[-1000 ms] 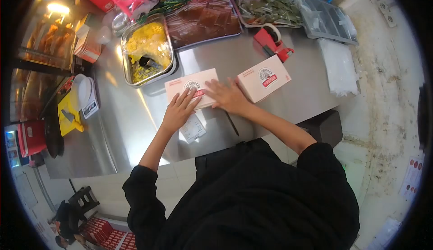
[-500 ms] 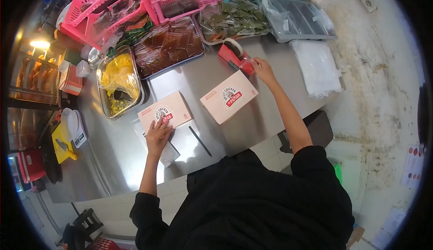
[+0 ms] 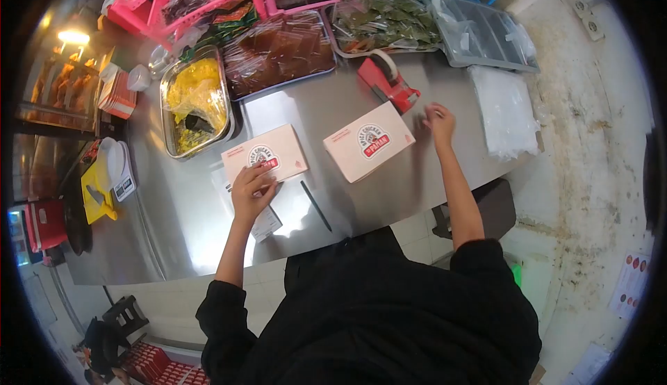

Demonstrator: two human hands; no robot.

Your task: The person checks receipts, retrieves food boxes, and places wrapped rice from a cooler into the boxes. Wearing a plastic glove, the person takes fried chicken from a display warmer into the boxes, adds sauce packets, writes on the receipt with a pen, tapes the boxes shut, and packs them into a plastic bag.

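Two closed pink boxes with a printed logo lie on the steel table (image 3: 187, 225). At the near edge of the left box (image 3: 285, 145), my left hand (image 3: 253, 189) rests with its fingers bent and slightly apart. The right box (image 3: 347, 159) has no hand on it. My right hand (image 3: 440, 119) is raised to the right of that box, its thumb and fingertips pinched together; anything between them is too small to make out. A red tape dispenser (image 3: 389, 87) stands behind the right box. Paper slips (image 3: 265, 225) and a black pen (image 3: 316, 206) lie in front.
A glass tray of yellow food (image 3: 198, 103) stands behind left, beside a tray of brown packets (image 3: 281, 51). Farther right are green leaf packets (image 3: 389, 23), a grey divided tray (image 3: 483, 34) and plastic bags (image 3: 504, 114). A scale (image 3: 124, 183) and knife (image 3: 95, 194) are left.
My right hand has come away from the tape dispenser to its right, fingertips together. The left hand stays at the left box. Earlier, both hands lay on that box. The whole view has shifted.
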